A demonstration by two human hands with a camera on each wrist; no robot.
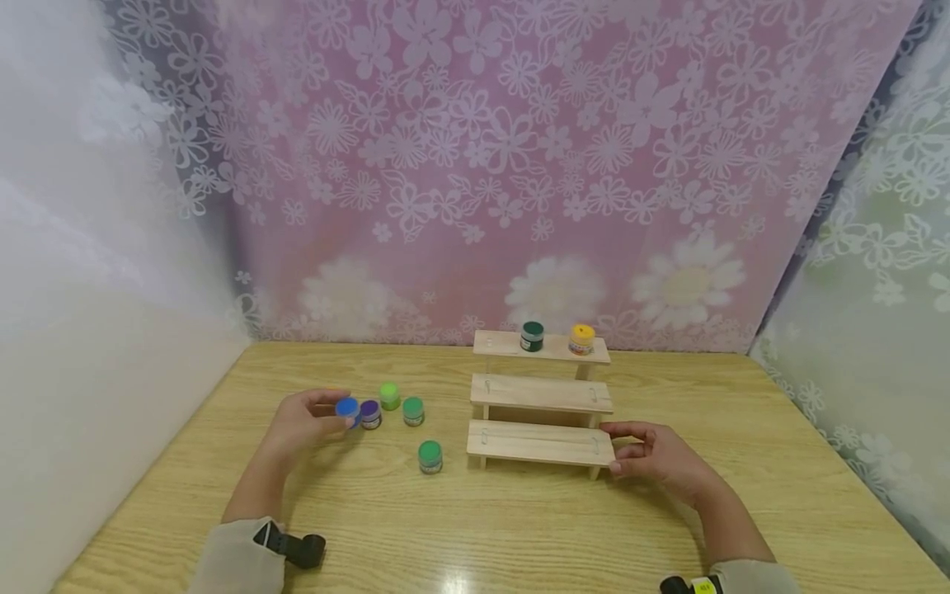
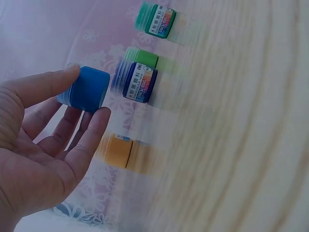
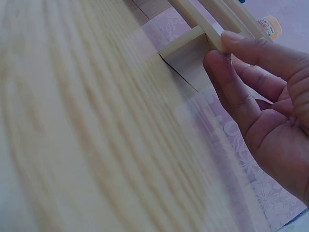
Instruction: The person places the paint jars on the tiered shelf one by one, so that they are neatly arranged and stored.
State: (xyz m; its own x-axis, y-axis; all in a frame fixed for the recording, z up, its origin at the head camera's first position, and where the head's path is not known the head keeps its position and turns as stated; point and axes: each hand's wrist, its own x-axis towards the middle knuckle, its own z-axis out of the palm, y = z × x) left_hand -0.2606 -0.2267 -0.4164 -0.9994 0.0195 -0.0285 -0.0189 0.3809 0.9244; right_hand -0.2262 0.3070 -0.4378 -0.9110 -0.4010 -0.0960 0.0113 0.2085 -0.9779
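My left hand pinches a small blue-lidded paint jar between thumb and fingertips, just above the table. Beside it stand a purple jar, a light green jar and a green jar. Another green jar stands alone nearer to me. A three-step wooden shelf sits mid-table, with a dark green jar and a yellow jar on its top step. My right hand pinches the right end of the bottom step, thumb on top and fingers beneath.
The light wooden table is closed in by a pink flowered curtain behind, a white wall at the left and a pale flowered curtain at the right. The two lower steps carry nothing.
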